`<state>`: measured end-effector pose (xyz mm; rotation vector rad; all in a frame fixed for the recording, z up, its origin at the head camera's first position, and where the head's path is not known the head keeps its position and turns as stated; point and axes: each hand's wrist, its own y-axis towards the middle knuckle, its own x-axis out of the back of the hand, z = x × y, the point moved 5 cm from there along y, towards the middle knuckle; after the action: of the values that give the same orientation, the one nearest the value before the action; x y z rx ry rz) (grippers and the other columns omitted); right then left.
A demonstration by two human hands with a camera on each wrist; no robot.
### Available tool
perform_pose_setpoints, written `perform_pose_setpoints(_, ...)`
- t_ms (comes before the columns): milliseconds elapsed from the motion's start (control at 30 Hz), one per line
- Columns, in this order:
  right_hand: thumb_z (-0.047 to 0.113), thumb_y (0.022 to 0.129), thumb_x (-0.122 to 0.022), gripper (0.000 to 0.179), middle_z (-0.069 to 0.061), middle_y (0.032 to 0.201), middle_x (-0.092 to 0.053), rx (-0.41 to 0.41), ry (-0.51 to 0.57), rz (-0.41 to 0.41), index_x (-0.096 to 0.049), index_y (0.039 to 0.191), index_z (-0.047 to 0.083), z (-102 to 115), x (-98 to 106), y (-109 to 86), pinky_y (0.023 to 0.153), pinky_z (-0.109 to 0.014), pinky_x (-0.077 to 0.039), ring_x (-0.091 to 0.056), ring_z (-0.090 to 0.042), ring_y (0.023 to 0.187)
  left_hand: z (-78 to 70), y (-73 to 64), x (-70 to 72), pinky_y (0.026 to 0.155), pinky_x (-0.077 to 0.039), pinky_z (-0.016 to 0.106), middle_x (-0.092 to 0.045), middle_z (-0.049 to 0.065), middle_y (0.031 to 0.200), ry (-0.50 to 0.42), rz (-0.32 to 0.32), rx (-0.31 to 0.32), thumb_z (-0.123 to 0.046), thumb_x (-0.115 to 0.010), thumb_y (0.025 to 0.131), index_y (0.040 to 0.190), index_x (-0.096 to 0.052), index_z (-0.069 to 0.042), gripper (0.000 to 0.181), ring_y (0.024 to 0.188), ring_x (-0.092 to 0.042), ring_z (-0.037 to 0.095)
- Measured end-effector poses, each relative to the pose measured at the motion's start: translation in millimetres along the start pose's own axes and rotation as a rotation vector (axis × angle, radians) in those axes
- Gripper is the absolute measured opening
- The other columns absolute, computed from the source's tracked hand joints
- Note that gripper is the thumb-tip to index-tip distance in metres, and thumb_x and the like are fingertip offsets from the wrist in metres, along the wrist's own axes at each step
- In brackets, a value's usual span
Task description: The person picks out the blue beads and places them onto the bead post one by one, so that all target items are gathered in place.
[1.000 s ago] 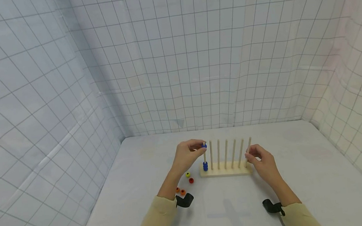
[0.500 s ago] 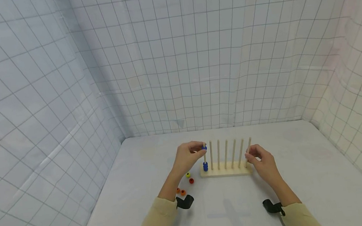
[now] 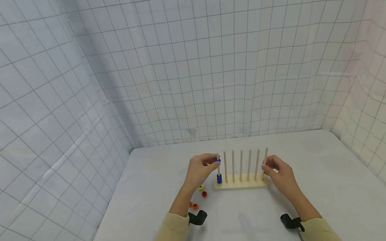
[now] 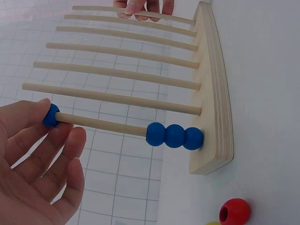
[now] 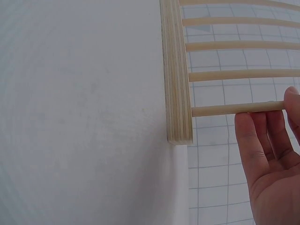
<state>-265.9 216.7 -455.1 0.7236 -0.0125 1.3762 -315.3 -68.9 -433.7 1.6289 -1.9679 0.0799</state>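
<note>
A wooden rack [image 3: 241,185] with a row of upright pegs stands on the table. My left hand [image 3: 196,172] pinches a blue bead [image 4: 50,116] between thumb and fingers, at the top end of the leftmost peg [image 4: 103,124]. That peg's tip passes through the bead's hole. Lower on the same peg, three blue beads [image 4: 175,136] are stacked against the base. At the other end of the rack, my right hand [image 3: 280,173] grips the rightmost peg [image 5: 215,110] with thumb and fingertips. The pegs between carry no beads.
Left of the rack lie a red bead [image 3: 204,194] and a yellow bead [image 3: 201,188]. Nearer to me, two orange beads [image 3: 195,206] rest beside the left forearm. Grid-patterned sheets [image 3: 223,75] enclose the white table [image 3: 325,185] at the back and sides.
My left hand has come down slightly, bringing the blue bead a little lower at the leftmost peg's top. The right hand keeps its grip on the rightmost peg.
</note>
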Motion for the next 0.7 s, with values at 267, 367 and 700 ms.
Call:
perform_pose_setpoints(267, 0.002, 0.094, -0.069, 0.009, -0.009, 0.092, -0.067, -0.007, 0.023, -0.014, -0.064, 0.102, 0.001, -29.2, -5.5, 3.5, 0.069, -0.02, -0.055, -0.068, -0.026, 0.087, 5.6, -1.1, -3.2, 0.081, -0.054, 0.035, -0.073, -0.009, 0.093, 0.012, 0.006, 0.015, -0.025, -0.076, 0.092, 0.113, -0.077, -0.014, 0.024, 0.088, -0.065, 0.011)
perform_pose_setpoints(367, 0.005, 0.095, -0.07, 0.009, -0.005, 0.092, -0.067, -0.021, 0.024, -0.017, -0.064, 0.102, 0.006, -43.2, -7.3, 5.1, 0.07, -0.021, -0.055, -0.068, -0.02, 0.087, 7.6, -1.8, -4.7, 0.081, -0.054, 0.034, -0.072, -0.009, 0.093, 0.018, 0.009, 0.031, -0.025, -0.076, 0.092, 0.113, -0.076, -0.014, 0.024, 0.087, -0.065, 0.01)
perform_pose_setpoints(700, 0.014, 0.096, -0.071, 0.01, -0.002, 0.091, -0.067, -0.02, 0.031, -0.012, -0.064, 0.101, 0.01, -45.7, -7.0, 5.2, 0.071, -0.021, -0.056, -0.067, -0.015, 0.086, 12.3, -4.0, -7.7, 0.074, -0.055, 0.032, -0.072, -0.009, 0.091, 0.012, 0.015, 0.052, -0.023, -0.078, 0.09, 0.111, -0.077, -0.015, 0.022, 0.086, -0.064, 0.013)
